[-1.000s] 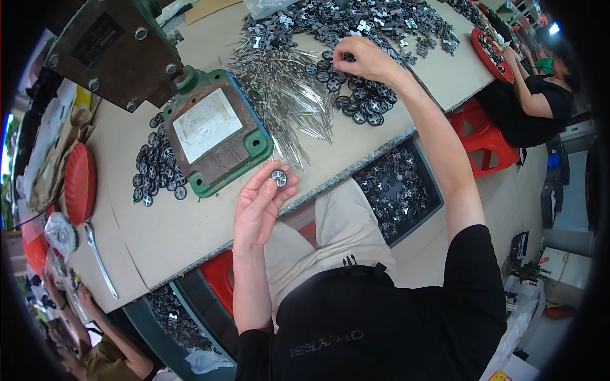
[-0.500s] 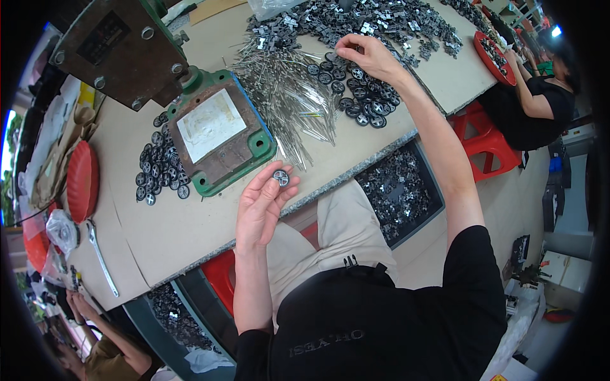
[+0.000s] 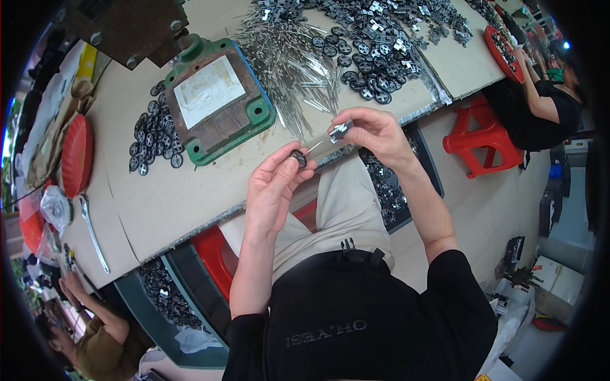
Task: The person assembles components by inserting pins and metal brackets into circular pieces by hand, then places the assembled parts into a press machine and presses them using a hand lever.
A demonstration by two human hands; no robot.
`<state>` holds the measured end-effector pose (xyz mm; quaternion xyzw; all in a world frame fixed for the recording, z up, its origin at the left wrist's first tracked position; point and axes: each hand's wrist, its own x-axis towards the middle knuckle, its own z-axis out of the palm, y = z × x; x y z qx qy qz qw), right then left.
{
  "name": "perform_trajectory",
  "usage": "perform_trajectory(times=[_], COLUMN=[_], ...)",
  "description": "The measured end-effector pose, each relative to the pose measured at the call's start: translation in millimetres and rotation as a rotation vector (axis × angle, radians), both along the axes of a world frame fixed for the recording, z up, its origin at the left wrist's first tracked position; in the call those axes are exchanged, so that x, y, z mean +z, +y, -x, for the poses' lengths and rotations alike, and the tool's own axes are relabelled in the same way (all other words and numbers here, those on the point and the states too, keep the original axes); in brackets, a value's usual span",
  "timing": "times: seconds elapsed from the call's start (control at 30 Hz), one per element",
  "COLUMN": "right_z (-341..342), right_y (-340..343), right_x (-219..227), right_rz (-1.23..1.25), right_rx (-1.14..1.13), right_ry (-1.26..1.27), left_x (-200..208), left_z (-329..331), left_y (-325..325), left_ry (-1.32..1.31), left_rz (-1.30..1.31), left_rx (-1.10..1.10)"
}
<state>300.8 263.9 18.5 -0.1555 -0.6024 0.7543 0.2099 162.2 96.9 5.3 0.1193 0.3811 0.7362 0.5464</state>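
Pinching a small black wheel (image 3: 298, 158) — left hand (image 3: 273, 187); right hand (image 3: 375, 130) grips a metal bracket (image 3: 340, 130) just beside.

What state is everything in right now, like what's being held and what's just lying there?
left hand: pinching a small black wheel
right hand: holding a metal bracket with a pin
pile of pins: loose on table
green press base: empty
spanner: lying untouched

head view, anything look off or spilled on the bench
Nothing looks damaged. The thin metal pins lie in a loose, fanned heap beside the green press base, some crossing its corner, and the black wheels to its left are scattered, not stacked.
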Motion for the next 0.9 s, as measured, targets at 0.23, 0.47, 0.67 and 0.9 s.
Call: perform_trajectory(times=[0.23,0.47,0.67,0.9], right_z=[-16,-23,-24,-24], right_y=[-8,-6,-10,-9], right_x=[1,1,-2,-3], right_rz=[-0.163,-0.402,-0.260,-0.260], right_rx=[-0.040,0.029,-0.019,-0.014], right_ry=[-0.018,-0.004,0.099,0.112], left_x=[0,0,3,2], left_z=[-11,-17,-19,-19], left_y=[-5,-4,-3,-3], left_ry=[-0.008,-0.006,-0.008,-0.008], left_rz=[0.012,0.016,0.007,0.012], left_rx=[-0.027,-0.038,-0.043,-0.040])
